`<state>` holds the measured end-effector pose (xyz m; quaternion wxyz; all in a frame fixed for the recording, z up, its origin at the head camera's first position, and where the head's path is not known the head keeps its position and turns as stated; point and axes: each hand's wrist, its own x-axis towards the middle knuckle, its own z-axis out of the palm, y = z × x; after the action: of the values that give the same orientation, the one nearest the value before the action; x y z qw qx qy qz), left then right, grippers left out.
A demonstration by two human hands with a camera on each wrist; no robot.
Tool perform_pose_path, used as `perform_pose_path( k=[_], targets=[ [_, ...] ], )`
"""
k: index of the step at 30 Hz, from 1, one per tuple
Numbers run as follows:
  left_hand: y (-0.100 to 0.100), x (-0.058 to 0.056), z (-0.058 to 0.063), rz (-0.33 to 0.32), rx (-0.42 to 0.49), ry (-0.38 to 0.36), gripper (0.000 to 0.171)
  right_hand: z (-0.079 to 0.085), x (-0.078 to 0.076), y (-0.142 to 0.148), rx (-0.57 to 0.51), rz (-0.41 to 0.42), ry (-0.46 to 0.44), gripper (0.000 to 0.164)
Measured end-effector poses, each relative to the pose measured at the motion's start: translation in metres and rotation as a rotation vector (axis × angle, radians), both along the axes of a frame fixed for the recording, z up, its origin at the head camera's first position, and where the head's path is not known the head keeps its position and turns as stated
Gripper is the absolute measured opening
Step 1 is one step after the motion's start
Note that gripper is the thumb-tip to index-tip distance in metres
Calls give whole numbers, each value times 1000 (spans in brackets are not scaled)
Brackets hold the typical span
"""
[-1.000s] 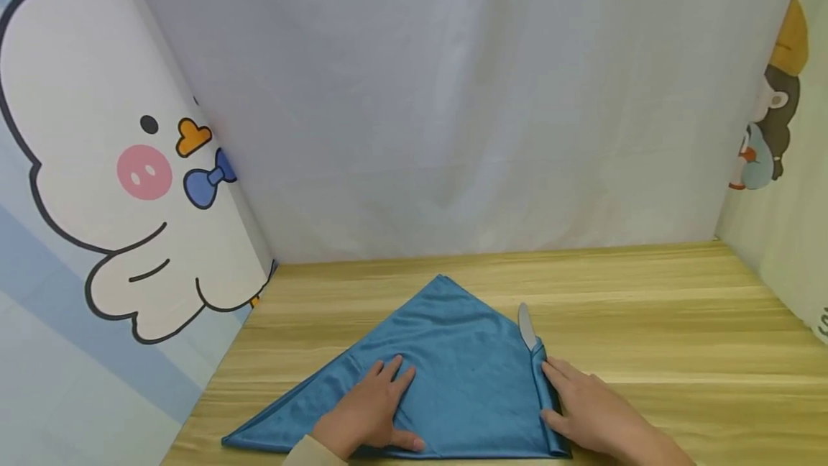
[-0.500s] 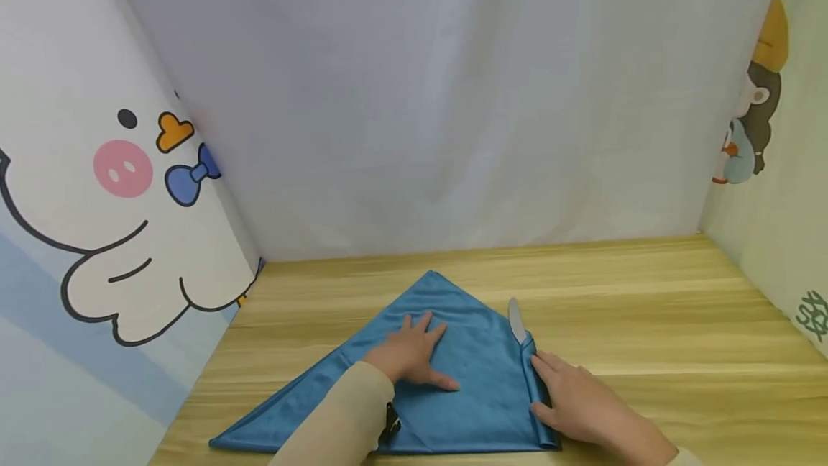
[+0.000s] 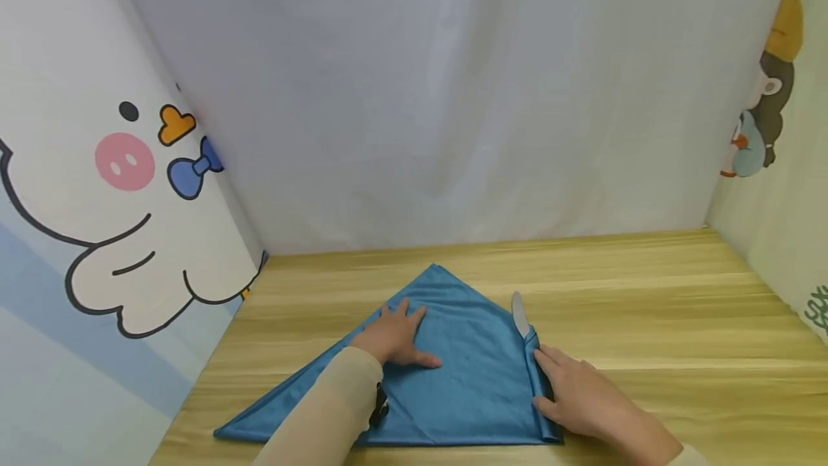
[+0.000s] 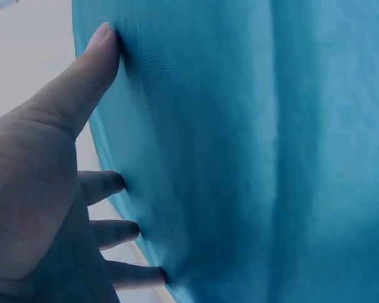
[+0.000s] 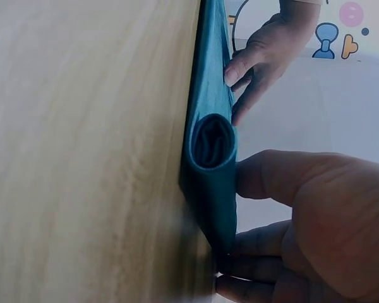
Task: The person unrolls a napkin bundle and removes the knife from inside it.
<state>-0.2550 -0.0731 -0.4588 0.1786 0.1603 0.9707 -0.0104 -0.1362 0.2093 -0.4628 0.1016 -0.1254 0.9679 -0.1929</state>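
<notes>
A shiny blue cloth napkin (image 3: 475, 372), folded to a broad point at the back, lies on the table. Its right edge is rolled up, and the silver blade of a table knife (image 3: 520, 315) sticks out from the roll's far end. My left hand (image 3: 393, 336) rests on the napkin left of its middle, fingertips and thumb spread on the fabric. Along the roll (image 3: 537, 387), my right hand (image 3: 578, 394) touches the outer side with thumb and fingers fairly straight. In the right wrist view the roll's near end (image 5: 213, 142) shows coiled layers. The knife's handle is hidden.
Wood-grain tabletop (image 3: 647, 308) extends right of and behind the napkin. A pale grey curtain (image 3: 420, 106) hangs along the back edge. Cartoon-printed panels flank the table, with a white bird (image 3: 58, 128) on the left one.
My left hand has slid forward over the napkin from near its front edge, then slightly left. My right hand stays at the roll, with little visible change there. The head view has shifted slightly.
</notes>
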Motion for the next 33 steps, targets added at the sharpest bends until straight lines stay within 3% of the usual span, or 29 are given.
perform_pose_path(
  k=[3, 7, 9, 13, 18, 23, 29, 33],
  targets=[
    [15, 1, 2, -46, -31, 24, 106, -1, 0, 0, 8, 2, 8, 72],
    [54, 2, 6, -166, -23, 48, 103, -1, 0, 4, 15, 5, 30, 73],
    [72, 4, 7, -196, -24, 32, 101, 0, 0, 4, 12, 7, 27, 73],
    [90, 3, 3, -137, -57, -8, 100, 0, -1, 2, 2, 3, 8, 72],
    [80, -10, 2, -2, -55, -26, 103, -1, -2, 2, 13, 3, 11, 73],
    [47, -24, 6, 80, -18, -41, 105, 1, -2, -1, 11, 3, -1, 73],
    [16, -33, 12, 71, -4, -3, 105, 2, -2, -2, 11, -3, -2, 73],
    [16, -35, 10, -27, 9, 33, 104, 2, 0, 0, 11, -4, -2, 73]
  ],
)
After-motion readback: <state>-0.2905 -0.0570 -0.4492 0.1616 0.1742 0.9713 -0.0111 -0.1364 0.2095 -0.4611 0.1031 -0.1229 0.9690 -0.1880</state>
